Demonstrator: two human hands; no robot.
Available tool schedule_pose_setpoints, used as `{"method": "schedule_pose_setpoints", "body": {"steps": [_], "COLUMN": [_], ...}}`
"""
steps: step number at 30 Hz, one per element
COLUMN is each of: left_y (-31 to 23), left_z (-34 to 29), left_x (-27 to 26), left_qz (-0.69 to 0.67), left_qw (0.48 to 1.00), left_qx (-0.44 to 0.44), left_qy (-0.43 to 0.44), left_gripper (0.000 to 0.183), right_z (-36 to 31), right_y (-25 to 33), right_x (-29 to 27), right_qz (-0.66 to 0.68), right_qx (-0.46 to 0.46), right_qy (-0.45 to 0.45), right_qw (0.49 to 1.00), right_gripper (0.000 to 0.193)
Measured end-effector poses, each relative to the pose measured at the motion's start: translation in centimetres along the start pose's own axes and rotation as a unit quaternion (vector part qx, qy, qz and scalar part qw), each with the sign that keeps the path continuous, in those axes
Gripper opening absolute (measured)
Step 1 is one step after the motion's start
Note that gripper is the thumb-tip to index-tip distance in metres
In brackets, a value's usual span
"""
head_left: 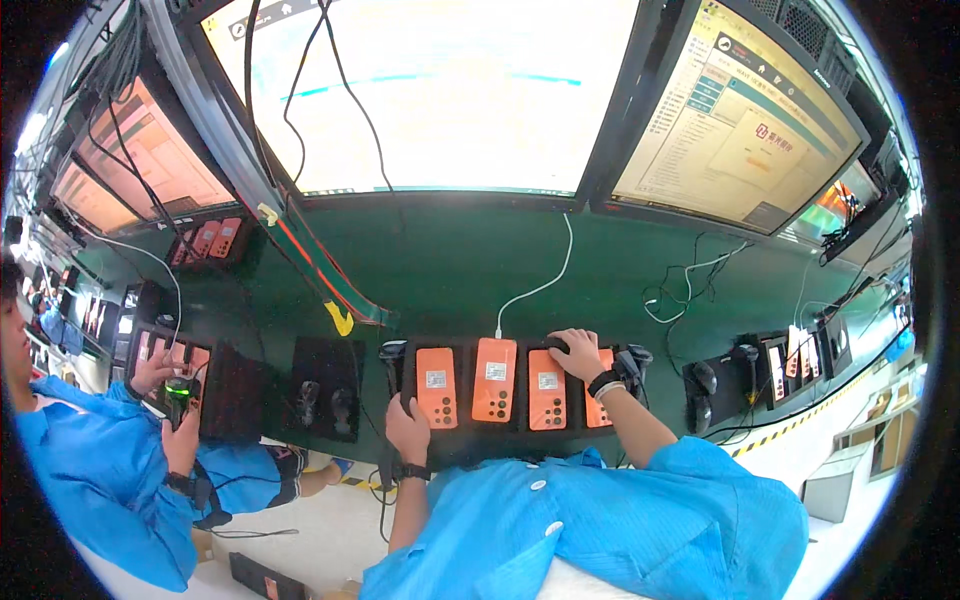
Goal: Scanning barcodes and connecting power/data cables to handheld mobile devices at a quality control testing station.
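Several orange phones with white labels lie in a row before me on a black tray [466, 392]. One phone [494, 380] in the middle has a white cable plugged into its top end. Beside the leftmost phone [437, 388], my left hand [407, 437] is closed round the handle of a black handheld scanner [393, 352]. My right hand [580, 355] curls over a black mouse [556, 344] above the phones on the right, partly covering the rightmost phone [601, 402]. Another black scanner [634, 358] stands just right of my right wrist.
A large bright monitor [440, 100] and a second screen [740, 120] stand behind the green table [440, 260]. At left, another person in blue [110, 460] holds a black scanner with a green light [178, 388]. Black mice [704, 378] lie at right; loose cables cross the table.
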State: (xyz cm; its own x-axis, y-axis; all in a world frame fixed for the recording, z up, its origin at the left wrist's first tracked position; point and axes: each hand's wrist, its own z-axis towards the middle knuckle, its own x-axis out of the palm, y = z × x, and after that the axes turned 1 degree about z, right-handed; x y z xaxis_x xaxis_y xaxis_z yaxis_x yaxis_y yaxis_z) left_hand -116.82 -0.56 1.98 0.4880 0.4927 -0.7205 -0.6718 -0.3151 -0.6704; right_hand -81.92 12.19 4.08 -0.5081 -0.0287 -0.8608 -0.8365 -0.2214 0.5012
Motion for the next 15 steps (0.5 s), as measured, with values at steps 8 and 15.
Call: {"method": "schedule_pose_setpoints", "body": {"steps": [8, 15], "left_y": [-0.05, 0.12], "left_z": [0.33, 0.30], "left_x": [-0.06, 0.13], "left_qz": [0.004, -0.001], "left_qw": [1.000, 1.000], "left_qx": [-0.006, 0.011], "left_qy": [0.011, -0.002], "left_gripper": [0.038, 0.035], "right_z": [0.37, 0.32], "right_y": [-0.03, 0.00], "right_x": [-0.02, -0.03], "right_qz": [-0.001, 0.003], "right_qx": [0.000, 0.003], "right_qy": [-0.001, -0.004], "right_qw": [1.000, 1.000], "right_gripper": [0.035, 0.034]}}
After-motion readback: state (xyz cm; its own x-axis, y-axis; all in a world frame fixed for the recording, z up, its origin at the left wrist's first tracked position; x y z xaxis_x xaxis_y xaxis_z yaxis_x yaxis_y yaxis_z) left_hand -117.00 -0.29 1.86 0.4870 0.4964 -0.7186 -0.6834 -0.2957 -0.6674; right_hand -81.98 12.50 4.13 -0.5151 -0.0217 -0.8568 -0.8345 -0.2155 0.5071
